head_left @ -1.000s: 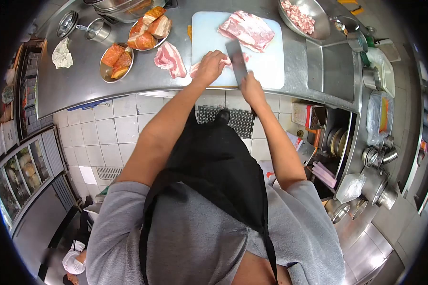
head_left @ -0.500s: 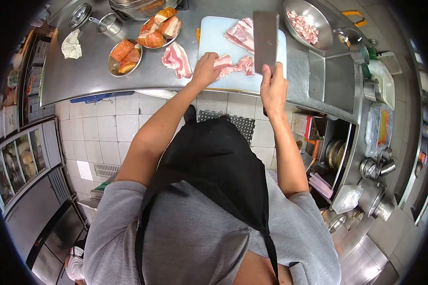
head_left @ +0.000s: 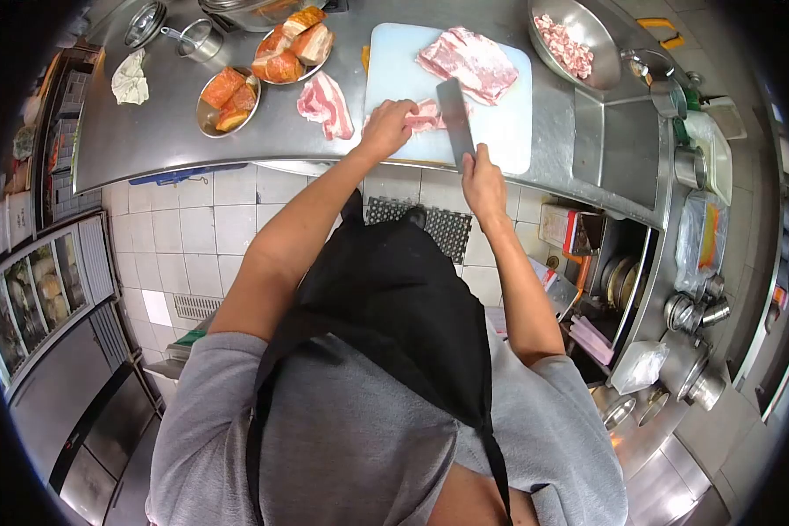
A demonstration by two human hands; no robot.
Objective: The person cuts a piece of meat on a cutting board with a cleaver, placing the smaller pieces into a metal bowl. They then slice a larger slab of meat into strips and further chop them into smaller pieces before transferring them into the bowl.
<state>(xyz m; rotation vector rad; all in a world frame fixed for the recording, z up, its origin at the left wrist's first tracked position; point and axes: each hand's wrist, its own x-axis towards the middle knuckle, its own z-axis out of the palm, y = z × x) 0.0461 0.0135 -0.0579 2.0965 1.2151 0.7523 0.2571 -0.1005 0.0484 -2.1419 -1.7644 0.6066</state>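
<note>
Through my head view, the cleaver point(head_left: 455, 123) has just swung lower and leftward, its blade now across the meat strip point(head_left: 425, 115) near the cutting board's point(head_left: 394, 54) near edge; I judge that slicing is under way, though I can't tell whether the blade touches meat. My right hand point(head_left: 484, 181) is closed round the handle; my left hand point(head_left: 385, 129) curls over the strip's left end, steadying it. The larger slab point(head_left: 470, 66) lies at the far side, the bowl of diced meat point(head_left: 602, 42) far right.
</note>
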